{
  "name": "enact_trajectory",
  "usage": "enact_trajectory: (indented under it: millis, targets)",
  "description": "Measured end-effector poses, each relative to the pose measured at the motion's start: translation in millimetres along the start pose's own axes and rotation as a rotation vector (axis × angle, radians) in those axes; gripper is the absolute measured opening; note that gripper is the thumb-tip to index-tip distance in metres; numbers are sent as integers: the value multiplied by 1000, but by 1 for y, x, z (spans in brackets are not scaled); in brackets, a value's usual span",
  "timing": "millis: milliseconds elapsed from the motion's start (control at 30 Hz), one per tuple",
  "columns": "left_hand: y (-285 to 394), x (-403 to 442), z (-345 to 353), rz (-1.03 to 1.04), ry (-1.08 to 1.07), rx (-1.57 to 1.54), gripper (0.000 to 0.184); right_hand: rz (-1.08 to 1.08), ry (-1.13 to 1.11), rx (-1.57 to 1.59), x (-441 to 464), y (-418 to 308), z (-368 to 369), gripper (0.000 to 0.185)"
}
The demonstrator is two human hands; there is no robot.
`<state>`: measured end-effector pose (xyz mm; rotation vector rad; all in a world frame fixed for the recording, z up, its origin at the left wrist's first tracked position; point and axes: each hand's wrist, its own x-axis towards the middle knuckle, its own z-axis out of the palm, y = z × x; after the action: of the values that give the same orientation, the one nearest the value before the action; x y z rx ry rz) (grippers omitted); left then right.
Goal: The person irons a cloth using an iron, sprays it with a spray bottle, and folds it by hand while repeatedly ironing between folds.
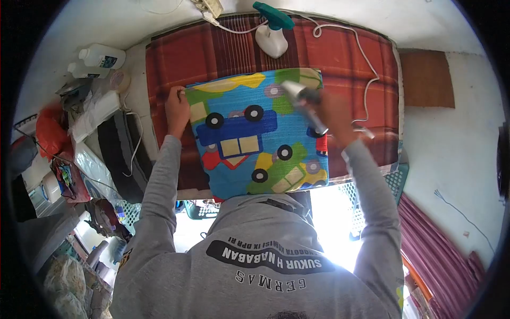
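A folded cloth [239, 127], bright blue with a cartoon car print, lies on a red and brown checked cover [350, 69]. At its upper left corner my left hand [178, 111] grips the edge with curled fingers. My right hand [337, 114], smeared by motion, is closed around the handle of a clothes iron [312, 109]. The iron's pale tip points to the upper left, over the upper right part of the cloth. Blur hides whether the whole soleplate touches the fabric. Beyond the cloth stands a white spray bottle [272, 41] with a green trigger head.
A white cord [366, 80] loops along the right of the cover. An extension socket [210, 8] sits at the back. On the left are plastic bottles [103, 57], a tape roll [120, 81] and dark folded fabric [119, 154]. Green baskets [397, 183] stand below the cover's edge.
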<state>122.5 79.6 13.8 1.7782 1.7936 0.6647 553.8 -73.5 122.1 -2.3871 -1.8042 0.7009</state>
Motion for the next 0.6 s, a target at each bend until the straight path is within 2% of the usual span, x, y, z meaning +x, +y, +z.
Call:
enact_trajectory:
  millis: [33, 100, 167, 233, 267, 333, 367, 400, 433, 500, 533, 600]
  targets:
    - [2, -2, 11, -3, -4, 0, 20, -10, -39, -25, -14, -19, 10, 40]
    - [5, -4, 29, 108, 211, 218, 19, -50, -6, -75, -16, -30, 33, 42]
    - [5, -2, 32, 137, 215, 216, 19, -111, 29, -122, -8, -32, 40, 44]
    - [0, -4, 29, 157, 233, 222, 19, -6, 91, -4, 10, -40, 19, 46]
    - [-4, -5, 29, 190, 198, 174, 20, -22, 95, 9, 11, -52, 16, 46]
    - [-9, 7, 17, 230, 173, 139, 21, -239, 5, 14, 11, -83, 19, 44]
    - [-10, 11, 9, 218, 77, 10, 21, -246, 2, 23, 11, -100, 32, 44]
    - [-10, 15, 3, 207, -20, -122, 22, -385, 28, 37, 13, -120, 51, 32]
    - [-13, 21, -1, 207, -19, -117, 22, -523, 56, 50, 16, -136, 65, 20]
    - [-22, 35, -14, -26, -249, -298, 23, -479, 95, 42, 36, -161, 77, 25]
    - [-22, 38, -20, -33, -239, -291, 23, -437, 125, 30, 44, -173, 83, 31]
    - [-17, 44, -23, -86, -311, -224, 25, -454, 124, 31, 48, -192, 89, 27]
